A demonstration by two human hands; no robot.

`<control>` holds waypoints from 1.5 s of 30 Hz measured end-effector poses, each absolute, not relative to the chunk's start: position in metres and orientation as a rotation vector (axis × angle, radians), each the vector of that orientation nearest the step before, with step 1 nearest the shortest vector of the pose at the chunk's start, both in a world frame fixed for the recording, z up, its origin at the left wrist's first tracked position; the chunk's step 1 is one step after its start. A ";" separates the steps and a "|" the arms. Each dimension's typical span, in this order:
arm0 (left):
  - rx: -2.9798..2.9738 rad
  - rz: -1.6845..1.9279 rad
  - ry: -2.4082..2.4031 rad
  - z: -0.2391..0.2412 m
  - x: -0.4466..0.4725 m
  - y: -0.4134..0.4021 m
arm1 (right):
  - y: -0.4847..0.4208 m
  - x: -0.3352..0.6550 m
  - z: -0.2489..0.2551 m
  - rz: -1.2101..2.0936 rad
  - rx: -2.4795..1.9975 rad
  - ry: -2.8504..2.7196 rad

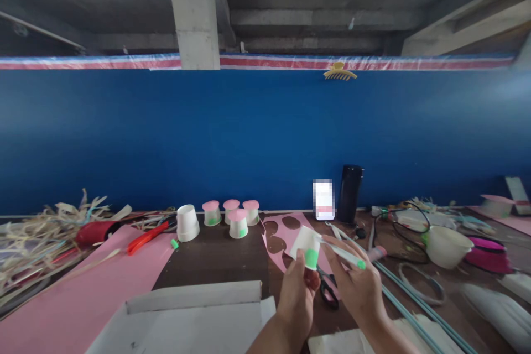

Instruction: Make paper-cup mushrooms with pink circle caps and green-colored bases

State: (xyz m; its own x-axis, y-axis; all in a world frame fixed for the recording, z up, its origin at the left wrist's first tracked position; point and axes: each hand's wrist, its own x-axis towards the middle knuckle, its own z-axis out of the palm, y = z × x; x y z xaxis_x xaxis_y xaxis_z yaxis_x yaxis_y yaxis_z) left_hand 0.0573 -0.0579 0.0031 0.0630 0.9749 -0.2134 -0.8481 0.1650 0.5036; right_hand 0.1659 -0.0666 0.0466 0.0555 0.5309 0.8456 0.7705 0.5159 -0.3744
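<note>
My left hand (297,293) is closed around a white paper cup (306,239), which is tilted and has a green patch on its side. In my right hand (352,276) is a white marker (342,253) with a green end. Its other end meets the cup's side near the rim, though I cannot tell whether it touches. Below the hands lie black-handled scissors (329,292) and a pink paper sheet (296,220) with round holes cut in it. Several small cups with pink disc tops (238,223) stand farther back, green patches on their sides.
A stack of white cups (187,223), red-handled pliers (148,238) and a green cap (175,244) are on the left. A phone (323,200) leans beside a black bottle (350,193). An open white box (194,315) occupies the front. Pale blue rods (409,298) and a white bowl (447,247) lie right.
</note>
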 end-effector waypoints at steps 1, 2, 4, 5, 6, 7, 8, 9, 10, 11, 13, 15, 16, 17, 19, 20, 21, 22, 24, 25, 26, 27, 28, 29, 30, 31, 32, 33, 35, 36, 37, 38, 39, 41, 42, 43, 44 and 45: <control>0.274 1.400 0.568 0.003 0.057 -0.058 | -0.067 0.166 0.047 -0.258 -1.141 -1.612; 0.273 1.398 0.567 0.004 0.058 -0.058 | -0.067 0.166 0.047 -0.253 -1.146 -1.614; 0.272 1.396 0.566 0.004 0.058 -0.058 | -0.067 0.166 0.046 -0.246 -1.151 -1.610; 0.271 1.397 0.569 0.004 0.058 -0.058 | -0.066 0.167 0.046 -0.246 -1.149 -1.606; 0.275 1.398 0.572 0.004 0.057 -0.058 | -0.066 0.167 0.046 -0.247 -1.147 -1.604; 0.286 1.398 0.575 0.004 0.057 -0.058 | -0.066 0.167 0.045 -0.249 -1.145 -1.603; 0.301 1.398 0.575 0.004 0.057 -0.058 | -0.066 0.167 0.045 -0.251 -1.146 -1.604; 0.318 1.400 0.573 0.003 0.057 -0.058 | -0.066 0.167 0.045 -0.253 -1.148 -1.608; 0.334 1.403 0.570 0.003 0.057 -0.058 | -0.066 0.167 0.046 -0.256 -1.151 -1.612; 0.346 1.406 0.568 0.003 0.057 -0.058 | -0.066 0.167 0.046 -0.260 -1.151 -1.615; 0.359 1.410 0.563 0.003 0.056 -0.058 | -0.066 0.166 0.047 -0.264 -1.149 -1.617; 0.376 1.406 0.558 0.003 0.056 -0.059 | -0.066 0.166 0.047 -0.267 -1.148 -1.617; 0.387 1.403 0.557 0.003 0.055 -0.059 | -0.066 0.166 0.047 -0.270 -1.149 -1.617; 0.396 1.400 0.558 0.003 0.055 -0.059 | -0.066 0.166 0.047 -0.276 -1.151 -1.617; 0.404 1.399 0.572 0.004 0.055 -0.059 | -0.065 0.167 0.046 -0.291 -1.156 -1.621; 0.403 1.400 0.578 0.004 0.055 -0.059 | -0.065 0.167 0.046 -0.296 -1.158 -1.625; 0.404 1.400 0.580 0.004 0.055 -0.059 | -0.065 0.167 0.045 -0.298 -1.157 -1.629; 0.406 1.400 0.579 0.004 0.055 -0.059 | -0.064 0.168 0.044 -0.293 -1.154 -1.637; 0.406 1.400 0.572 0.004 0.055 -0.058 | -0.064 0.167 0.044 -0.279 -1.138 -1.652; 0.403 1.402 0.567 0.004 0.054 -0.058 | -0.063 0.167 0.044 -0.273 -1.131 -1.656; 0.400 1.404 0.564 0.004 0.054 -0.058 | -0.063 0.167 0.044 -0.270 -1.126 -1.659; 0.396 1.409 0.561 0.004 0.054 -0.058 | -0.063 0.167 0.044 -0.271 -1.122 -1.661; 0.393 1.415 0.557 0.004 0.054 -0.058 | -0.064 0.166 0.045 -0.274 -1.120 -1.662; 0.393 1.419 0.553 0.004 0.054 -0.058 | -0.064 0.166 0.045 -0.278 -1.119 -1.662; 0.391 1.421 0.554 0.004 0.054 -0.058 | -0.065 0.166 0.045 -0.282 -1.117 -1.665; 0.389 1.420 0.556 0.004 0.055 -0.058 | -0.065 0.165 0.046 -0.286 -1.117 -1.668; 0.391 1.420 0.556 0.003 0.055 -0.058 | -0.066 0.165 0.046 -0.290 -1.118 -1.671; 0.393 1.419 0.558 0.003 0.055 -0.057 | -0.066 0.165 0.046 -0.296 -1.118 -1.672; 0.398 1.417 0.561 0.003 0.055 -0.057 | -0.067 0.165 0.045 -0.304 -1.117 -1.673; 0.396 1.420 0.562 0.003 0.055 -0.057 | -0.067 0.165 0.045 -0.304 -1.119 -1.675; 0.390 1.423 0.562 0.004 0.055 -0.058 | -0.067 0.165 0.045 -0.302 -1.121 -1.677; 0.378 1.426 0.564 0.005 0.055 -0.058 | -0.066 0.164 0.045 -0.300 -1.123 -1.679; 0.365 1.428 0.565 0.006 0.055 -0.058 | -0.066 0.164 0.045 -0.298 -1.127 -1.682; 0.343 1.432 0.570 0.007 0.055 -0.059 | -0.066 0.164 0.045 -0.299 -1.133 -1.686; 0.339 1.435 0.571 0.008 0.055 -0.059 | -0.066 0.163 0.045 -0.299 -1.136 -1.687; 0.338 1.435 0.572 0.008 0.055 -0.059 | -0.066 0.163 0.045 -0.297 -1.141 -1.687; 0.341 1.437 0.570 0.008 0.055 -0.059 | -0.066 0.163 0.045 -0.297 -1.144 -1.687; 0.349 1.438 0.564 0.008 0.055 -0.059 | -0.066 0.163 0.045 -0.296 -1.147 -1.689</control>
State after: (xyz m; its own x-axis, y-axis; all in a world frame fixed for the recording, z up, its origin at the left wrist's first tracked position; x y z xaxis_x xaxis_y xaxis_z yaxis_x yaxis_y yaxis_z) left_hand 0.0550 -0.0591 0.0077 0.0367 0.9874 -0.1537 -0.8286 0.1161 0.5477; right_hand 0.1631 -0.0658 0.0445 -0.0177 0.5441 0.8388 0.7968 0.5144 -0.3169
